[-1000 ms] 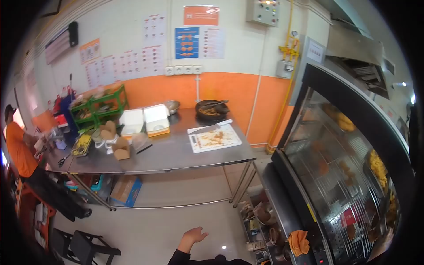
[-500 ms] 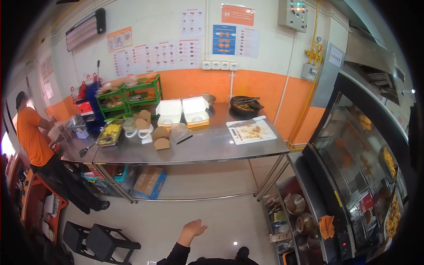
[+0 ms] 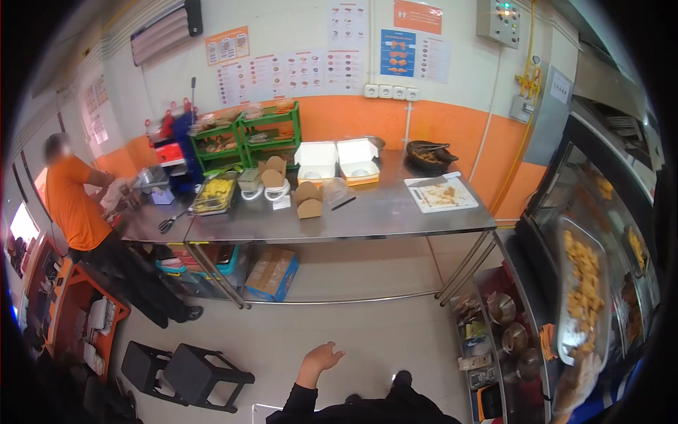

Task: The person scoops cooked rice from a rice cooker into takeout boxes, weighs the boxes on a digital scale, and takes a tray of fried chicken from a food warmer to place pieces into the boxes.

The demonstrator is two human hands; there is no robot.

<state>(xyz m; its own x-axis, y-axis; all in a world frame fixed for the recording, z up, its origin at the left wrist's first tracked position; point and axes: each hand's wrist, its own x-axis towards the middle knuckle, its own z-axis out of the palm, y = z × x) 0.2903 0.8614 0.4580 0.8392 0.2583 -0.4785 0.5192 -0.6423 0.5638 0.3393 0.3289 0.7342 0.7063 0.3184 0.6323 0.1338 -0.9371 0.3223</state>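
Note:
My right hand (image 3: pixel 580 381), in a clear plastic glove, grips the near end of a long metal tray (image 3: pixel 563 332) at the far right. Golden fried pieces (image 3: pixel 583 286), which look like fried chicken, fill the tray. It is held in front of the glass display warmer (image 3: pixel 542 201). My left hand (image 3: pixel 321 358) hangs over the floor at the bottom middle. Its fingers are loosely apart, with nothing in them.
Along the wall, a steel table (image 3: pixel 395 225) bears open food boxes (image 3: pixel 358 159), a cutting board (image 3: pixel 452 203) and a stone mortar (image 3: pixel 429 164). Black stools (image 3: pixel 205 374) stand low left. A person in an orange shirt (image 3: pixel 74 205) works at the left.
My right hand has come into view with the tray of fried pieces in front of the warmer. The view has shifted, so the table sits further right. My left hand stays low and free.

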